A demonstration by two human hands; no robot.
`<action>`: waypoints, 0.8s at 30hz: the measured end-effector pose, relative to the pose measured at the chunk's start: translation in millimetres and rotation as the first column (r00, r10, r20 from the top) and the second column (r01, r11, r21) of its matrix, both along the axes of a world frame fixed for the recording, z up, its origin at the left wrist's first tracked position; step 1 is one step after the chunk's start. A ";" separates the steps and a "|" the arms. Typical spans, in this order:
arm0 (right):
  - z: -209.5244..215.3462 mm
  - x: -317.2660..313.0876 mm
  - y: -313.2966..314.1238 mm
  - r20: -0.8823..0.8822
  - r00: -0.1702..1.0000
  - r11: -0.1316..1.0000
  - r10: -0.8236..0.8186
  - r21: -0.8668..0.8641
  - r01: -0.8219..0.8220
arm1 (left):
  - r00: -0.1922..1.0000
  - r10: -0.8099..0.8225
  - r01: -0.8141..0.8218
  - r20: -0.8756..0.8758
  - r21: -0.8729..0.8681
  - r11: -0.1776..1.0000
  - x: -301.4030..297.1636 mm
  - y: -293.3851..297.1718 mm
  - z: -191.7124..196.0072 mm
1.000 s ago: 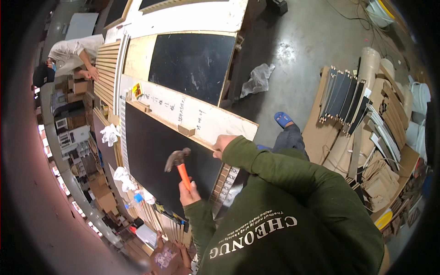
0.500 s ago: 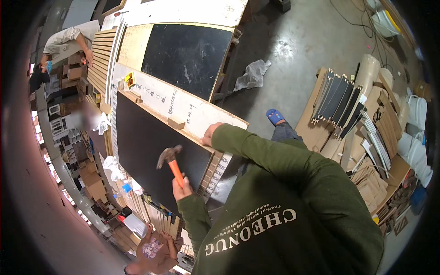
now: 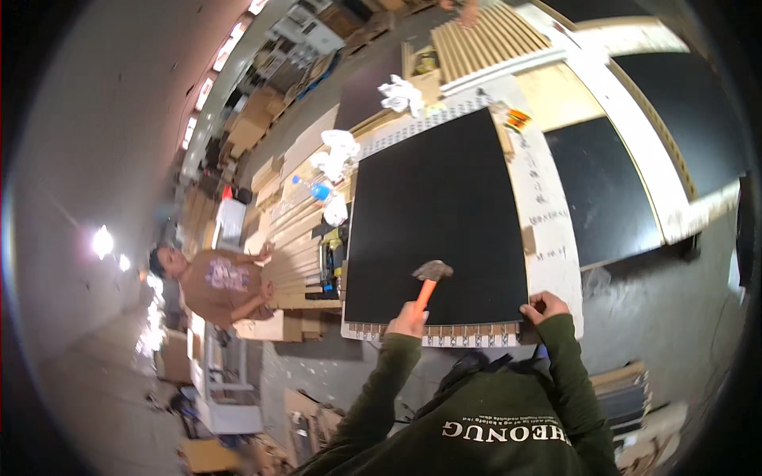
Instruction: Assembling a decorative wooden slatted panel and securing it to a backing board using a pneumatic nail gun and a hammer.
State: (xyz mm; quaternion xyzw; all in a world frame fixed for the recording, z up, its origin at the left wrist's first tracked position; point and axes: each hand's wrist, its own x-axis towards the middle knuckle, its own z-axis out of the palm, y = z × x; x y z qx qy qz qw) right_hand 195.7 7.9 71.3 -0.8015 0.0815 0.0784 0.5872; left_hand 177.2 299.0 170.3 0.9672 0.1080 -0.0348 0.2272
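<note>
The hammer (image 3: 429, 284) is held over the black panel (image 3: 436, 214) by the left hand (image 3: 408, 320), fingers wrapped. The right hand (image 3: 548, 307), at the panel's near right corner, is best kept clear of blows; whether its fingers pinch cannot be told.

The hammer (image 3: 429, 285) is orange on the handle (image 3: 425, 295) and dark grey on the head (image 3: 433, 270). The panel (image 3: 432, 198) is plain black. The sweater (image 3: 484, 408) is dark green with white letters. On the left, one shirt (image 3: 218, 292) is brown with a pale print. The far slats (image 3: 488, 44) are light brown, like stripes.
</note>
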 end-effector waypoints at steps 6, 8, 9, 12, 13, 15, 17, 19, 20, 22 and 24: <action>33.1 14.3 13.7 0.178 0.983 0.987 -0.048 -0.142 0.074 | 0.915 0.277 -0.256 0.294 -0.107 0.961 -11.5 99.9 21.4; 58.3 27.9 57.6 0.284 0.957 0.990 0.059 -0.140 -0.020 | 0.869 0.369 -0.316 0.330 -0.204 0.927 -20.7 144.5 16.3; 63.2 38.9 80.0 0.335 0.930 0.981 0.152 -0.169 -0.100 | 0.870 0.394 -0.329 0.296 -0.245 0.912 -18.7 149.0 31.9; 78.7 74.8 166.0 0.298 0.793 0.802 0.531 -0.478 -0.357 | 0.854 0.452 -0.436 0.255 -0.122 0.892 -29.6 196.7 33.3; 77.4 87.8 195.5 0.249 0.745 0.723 0.619 -0.552 -0.416 | 0.855 0.465 -0.457 0.229 -0.092 0.885 -33.2 205.8 36.6; 71.8 116.4 249.9 0.092 0.695 0.530 0.713 -0.720 -0.449 | 0.845 0.462 -0.449 0.269 -0.114 0.886 -36.8 217.6 32.6; 109.3 139.5 305.0 -0.197 0.717 0.344 0.669 -0.773 -0.533 | 0.881 0.435 -0.426 0.186 -0.087 0.901 -41.3 230.7 16.7; 105.5 169.2 340.5 -0.258 0.750 0.311 0.610 -0.793 -0.525 | 0.943 0.320 -0.316 0.088 -0.053 0.947 -37.9 243.4 -4.8; 99.7 184.1 351.9 -0.298 0.778 0.306 0.554 -0.795 -0.523 | 0.961 0.276 -0.276 -0.013 -0.017 0.961 -38.2 250.5 -17.7; 63.7 208.2 359.2 -0.315 0.787 0.283 0.531 -0.809 -0.515 | 0.968 0.228 -0.230 -0.101 -0.013 0.973 -23.6 265.6 -26.8; 38.5 226.1 357.2 -0.349 0.763 0.233 0.544 -0.811 -0.537 | 0.987 0.136 -0.146 -0.088 -0.113 0.983 -8.2 276.7 -19.6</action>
